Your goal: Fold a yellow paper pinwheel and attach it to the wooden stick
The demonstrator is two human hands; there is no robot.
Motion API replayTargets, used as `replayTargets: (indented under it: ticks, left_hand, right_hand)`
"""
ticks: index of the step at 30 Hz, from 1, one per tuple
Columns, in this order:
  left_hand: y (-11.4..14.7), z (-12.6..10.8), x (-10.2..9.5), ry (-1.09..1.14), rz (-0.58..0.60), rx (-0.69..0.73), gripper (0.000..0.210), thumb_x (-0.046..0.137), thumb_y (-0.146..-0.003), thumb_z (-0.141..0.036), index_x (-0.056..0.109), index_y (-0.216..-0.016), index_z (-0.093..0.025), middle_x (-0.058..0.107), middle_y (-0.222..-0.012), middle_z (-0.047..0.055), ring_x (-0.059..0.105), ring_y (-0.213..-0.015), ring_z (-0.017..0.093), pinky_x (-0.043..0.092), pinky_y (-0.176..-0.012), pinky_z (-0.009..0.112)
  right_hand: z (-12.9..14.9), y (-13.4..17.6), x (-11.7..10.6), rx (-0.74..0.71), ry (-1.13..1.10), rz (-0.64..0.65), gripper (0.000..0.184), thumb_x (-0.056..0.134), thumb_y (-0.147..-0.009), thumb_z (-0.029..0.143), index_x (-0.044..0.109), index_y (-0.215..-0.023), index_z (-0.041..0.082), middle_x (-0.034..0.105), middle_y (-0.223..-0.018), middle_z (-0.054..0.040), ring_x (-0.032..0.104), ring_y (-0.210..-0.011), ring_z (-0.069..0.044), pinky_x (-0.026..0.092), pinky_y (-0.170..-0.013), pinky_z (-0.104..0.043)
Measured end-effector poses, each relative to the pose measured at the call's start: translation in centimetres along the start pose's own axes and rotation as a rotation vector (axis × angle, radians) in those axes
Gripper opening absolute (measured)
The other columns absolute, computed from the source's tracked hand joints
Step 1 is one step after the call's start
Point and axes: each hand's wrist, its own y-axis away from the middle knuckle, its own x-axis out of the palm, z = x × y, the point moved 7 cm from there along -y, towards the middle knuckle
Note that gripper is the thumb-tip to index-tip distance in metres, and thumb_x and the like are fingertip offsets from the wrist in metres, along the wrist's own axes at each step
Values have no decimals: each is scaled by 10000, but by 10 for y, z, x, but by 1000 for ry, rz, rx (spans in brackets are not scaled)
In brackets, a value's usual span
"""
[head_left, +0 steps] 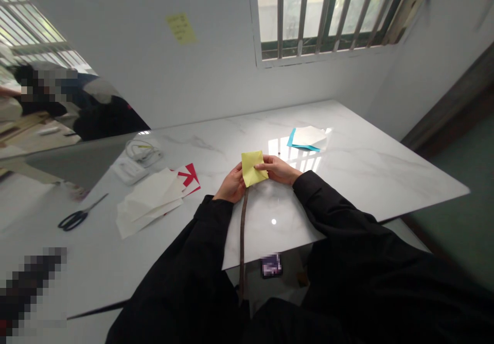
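A yellow paper (251,173) (squarish, folded, creased) tilts slightly, held between left hand (232,184) and right hand (281,170).

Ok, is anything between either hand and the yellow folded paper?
Nothing visible: the left hand and right hand both hold the yellow folded paper directly. The brown strap reaches its lower edge in this view, blocking neither.

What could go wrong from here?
1. The yellow paper is held between the left hand and right hand; uneven pressure could crease it.
2. The brown strap runs up to the paper's lower edge, so it might snag.
3. The white sheets lie near the left sleeve; a sweep could shift them.
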Motion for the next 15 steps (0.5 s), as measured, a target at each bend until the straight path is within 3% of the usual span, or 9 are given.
replayTargets:
  ticks: [15]
  left_hand:
    - [0,0,-1,-9,-14,15,475,881,-845,-188,785,-1310,-181,830,-1206,140,805,-1132,332,669,-991,401]
  right_hand:
    - [-1,0,-1,-12,20,-10,528,1021,-667,370,752,-1080,181,829,-1116,-98,778,-1025,-253,642,-936,-359]
